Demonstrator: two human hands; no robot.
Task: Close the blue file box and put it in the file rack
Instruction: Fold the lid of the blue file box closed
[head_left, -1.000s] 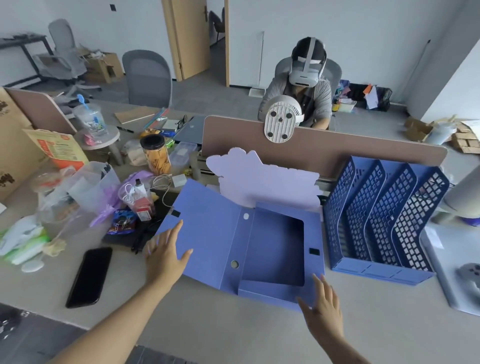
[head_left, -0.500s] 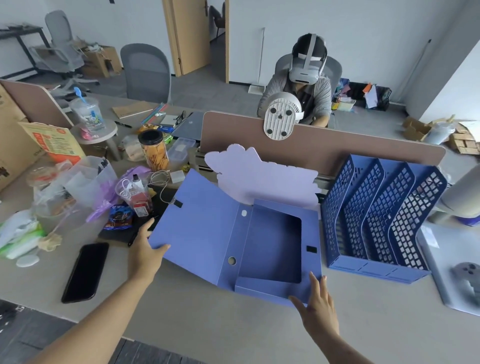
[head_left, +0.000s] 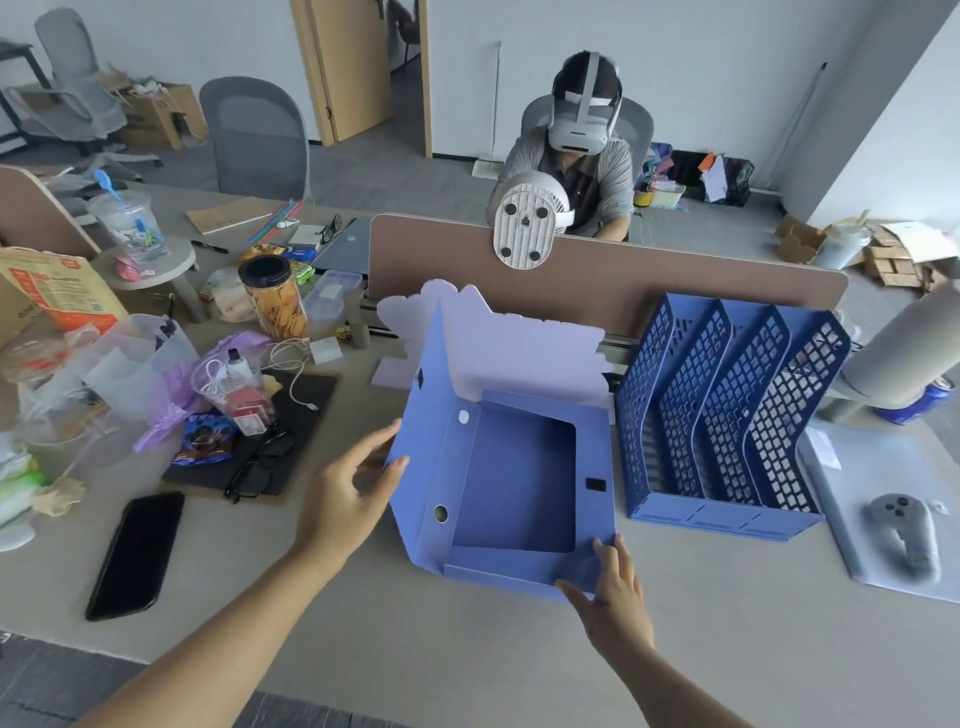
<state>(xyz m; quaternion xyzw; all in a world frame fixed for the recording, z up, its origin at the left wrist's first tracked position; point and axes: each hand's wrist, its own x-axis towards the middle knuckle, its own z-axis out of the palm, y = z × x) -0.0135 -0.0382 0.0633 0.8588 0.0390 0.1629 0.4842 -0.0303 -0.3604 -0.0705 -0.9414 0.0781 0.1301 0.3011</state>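
A grey worktop (head_left: 467, 649) fills the lower frame, with clutter at left. The blue file box (head_left: 519, 488) lies open at centre, tray flat on the worktop. Its lid (head_left: 426, 415) stands raised, nearly upright, at the tray's left. The left hand (head_left: 348, 499) grips the lid's left edge, thumb in front. The right hand (head_left: 613, 592) rests fingers spread on the tray's lower right corner. The blue file rack (head_left: 727, 421) stands just right of the box.

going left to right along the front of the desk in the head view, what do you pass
black phone → glasses → left hand → blue file box, lid half raised → file rack → grey controller. The right hand overlaps the box's near corner, so it is left out of the order.
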